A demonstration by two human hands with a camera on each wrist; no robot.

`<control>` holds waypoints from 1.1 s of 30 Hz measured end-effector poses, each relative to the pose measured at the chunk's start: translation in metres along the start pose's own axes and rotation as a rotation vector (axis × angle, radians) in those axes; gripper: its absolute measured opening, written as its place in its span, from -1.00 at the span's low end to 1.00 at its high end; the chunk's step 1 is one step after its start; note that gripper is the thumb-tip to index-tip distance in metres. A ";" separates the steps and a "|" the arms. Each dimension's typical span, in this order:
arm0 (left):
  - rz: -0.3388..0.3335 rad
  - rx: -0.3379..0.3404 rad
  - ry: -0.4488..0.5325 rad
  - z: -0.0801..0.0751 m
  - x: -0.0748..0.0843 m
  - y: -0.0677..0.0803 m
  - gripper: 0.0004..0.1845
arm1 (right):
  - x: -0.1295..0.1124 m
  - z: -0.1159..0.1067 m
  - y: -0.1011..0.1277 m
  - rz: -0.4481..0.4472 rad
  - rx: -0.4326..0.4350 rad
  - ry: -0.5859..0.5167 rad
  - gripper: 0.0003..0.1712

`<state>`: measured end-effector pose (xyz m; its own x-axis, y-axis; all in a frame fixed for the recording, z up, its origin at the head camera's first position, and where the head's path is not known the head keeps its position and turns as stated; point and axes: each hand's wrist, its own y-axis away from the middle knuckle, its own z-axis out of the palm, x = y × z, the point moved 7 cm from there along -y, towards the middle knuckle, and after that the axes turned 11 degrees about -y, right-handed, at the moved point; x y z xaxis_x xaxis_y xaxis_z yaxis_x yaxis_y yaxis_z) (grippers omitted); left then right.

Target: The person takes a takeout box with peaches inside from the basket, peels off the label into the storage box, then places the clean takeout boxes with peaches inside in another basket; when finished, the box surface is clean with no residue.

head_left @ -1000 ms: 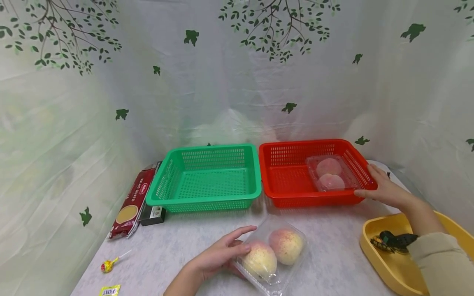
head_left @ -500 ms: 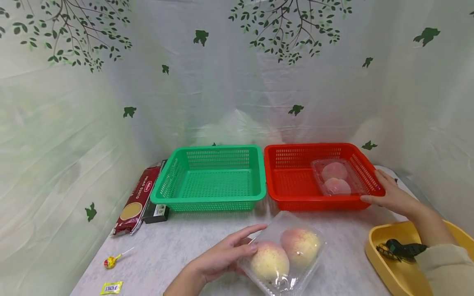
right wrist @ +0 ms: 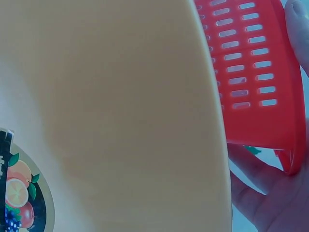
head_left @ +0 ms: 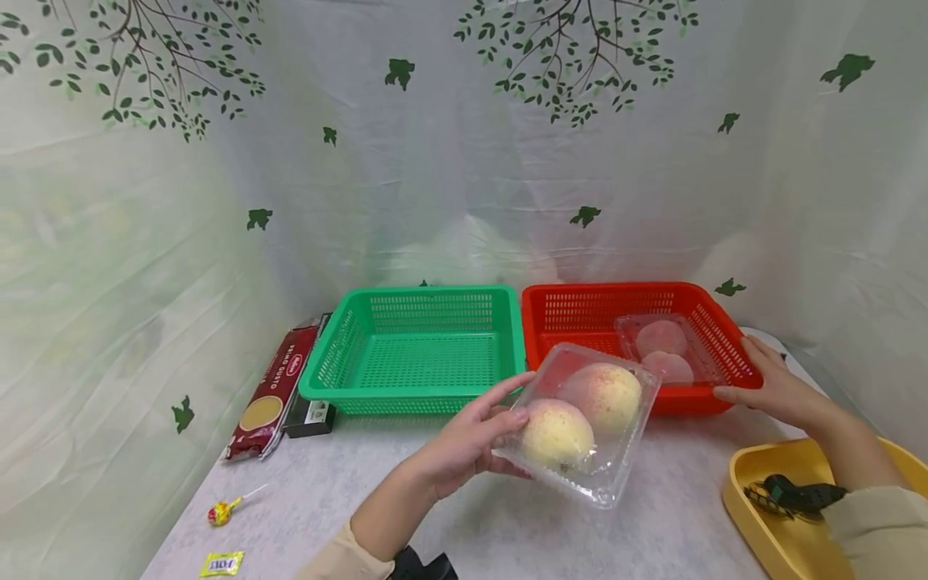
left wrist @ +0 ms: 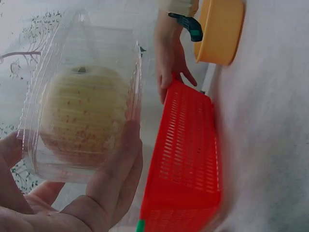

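My left hand [head_left: 471, 447] grips the left side of a clear plastic pack of two peaches [head_left: 605, 399]. The pack is raised and tilted in front of the red basket [head_left: 685, 401], overlapping its front wall in the head view. In the left wrist view one peach [left wrist: 87, 113] shows through the clear plastic, with fingers around the lower end. My right hand [head_left: 776, 391] grips the red basket's front right corner, thumb at the front rim and fingers along the right side. A second pack of pinkish peaches [head_left: 663, 354] lies inside that basket, at its right.
A green basket [head_left: 413, 395] stands left of the red one. Beside it lie a dark red packet [head_left: 271, 395] and a black box [head_left: 308, 419]. A lollipop [head_left: 221, 511] and a small yellow packet [head_left: 221, 564] lie front left. A yellow tray [head_left: 750, 524] is under my right forearm.
My left hand has lifted the peach pack from low near the table up toward the red basket. My right hand stays at the basket's corner. The head view has shifted slightly.
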<state>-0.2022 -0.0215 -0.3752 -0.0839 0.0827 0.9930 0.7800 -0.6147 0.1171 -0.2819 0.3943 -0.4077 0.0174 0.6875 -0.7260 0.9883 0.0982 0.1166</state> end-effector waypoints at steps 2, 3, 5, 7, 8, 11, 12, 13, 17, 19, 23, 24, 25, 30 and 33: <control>0.015 0.026 -0.011 -0.002 0.006 -0.009 -0.41 | 0.000 0.000 0.000 -0.002 -0.001 -0.002 0.38; 0.022 0.038 -0.017 -0.002 0.009 -0.014 -0.42 | 0.000 0.000 0.000 -0.003 -0.001 -0.001 0.37; 0.024 0.076 -0.026 -0.002 0.013 -0.025 -0.42 | 0.002 -0.001 0.001 -0.005 0.003 -0.001 0.37; 0.021 0.125 -0.040 -0.002 0.017 -0.037 -0.43 | 0.002 -0.001 0.002 -0.010 0.005 -0.001 0.37; 0.012 0.152 -0.046 -0.002 0.019 -0.042 -0.43 | 0.003 -0.001 0.002 -0.012 0.008 -0.001 0.37; -0.015 0.238 -0.059 -0.005 0.021 -0.058 -0.41 | 0.003 0.001 0.002 -0.014 0.008 -0.003 0.37; -0.023 0.267 -0.064 -0.006 0.022 -0.063 -0.40 | 0.003 0.001 0.001 -0.014 0.006 -0.003 0.36; -0.031 0.293 -0.067 -0.007 0.022 -0.068 -0.39 | 0.003 0.001 0.001 -0.012 0.005 -0.003 0.37; -0.031 0.377 -0.068 -0.012 0.026 -0.086 -0.36 | 0.002 0.002 0.000 -0.010 0.004 0.002 0.36; -0.034 0.411 -0.069 -0.014 0.028 -0.094 -0.36 | 0.002 0.002 0.000 -0.013 0.006 0.004 0.36; -0.050 0.477 -0.089 -0.016 0.030 -0.111 -0.36 | 0.002 0.002 0.000 -0.016 0.012 0.001 0.36; -0.051 0.492 -0.101 -0.015 0.030 -0.115 -0.36 | 0.002 0.002 0.001 -0.017 0.013 -0.001 0.37; -0.051 0.503 -0.114 -0.014 0.030 -0.119 -0.36 | 0.003 0.002 0.001 -0.018 0.014 -0.003 0.37; -0.029 0.548 -0.223 -0.005 0.030 -0.137 -0.38 | 0.005 0.002 0.000 -0.020 0.013 -0.007 0.36; -0.018 0.569 -0.306 0.002 0.031 -0.147 -0.41 | 0.006 0.002 -0.001 -0.017 0.013 -0.005 0.36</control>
<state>-0.3183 0.0726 -0.3616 0.0152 0.3604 0.9327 0.9940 -0.1063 0.0249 -0.2821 0.3969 -0.4130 0.0012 0.6818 -0.7315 0.9904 0.1004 0.0952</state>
